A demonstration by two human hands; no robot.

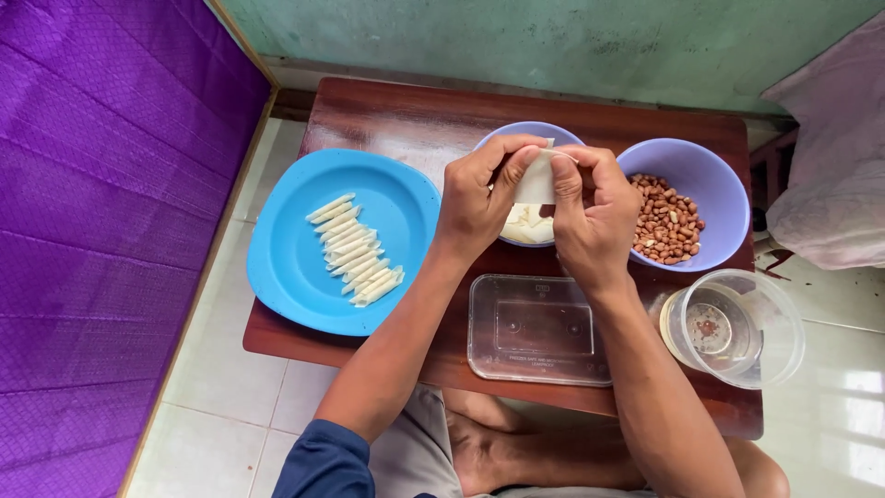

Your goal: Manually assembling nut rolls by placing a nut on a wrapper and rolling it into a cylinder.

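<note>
Both hands meet above a lilac bowl [502, 136] of pale wrapper pieces [525, 226]. My left hand [479, 198] and my right hand [590, 217] pinch a small white wrapper [536, 183] between thumbs and fingertips, holding it upright over the bowl. To the left, a blue plate [295, 267] carries a slanted row of several rolled white sticks [355, 251]. A second lilac bowl [719, 184] at the right holds peanuts [666, 221].
Everything rests on a small dark wooden table [387, 115]. A clear rectangular container [535, 330] lies near the front edge, and a clear round tub [737, 327] stands at the front right. A purple mat [101, 212] is on the left, pale cloth [834, 157] on the right.
</note>
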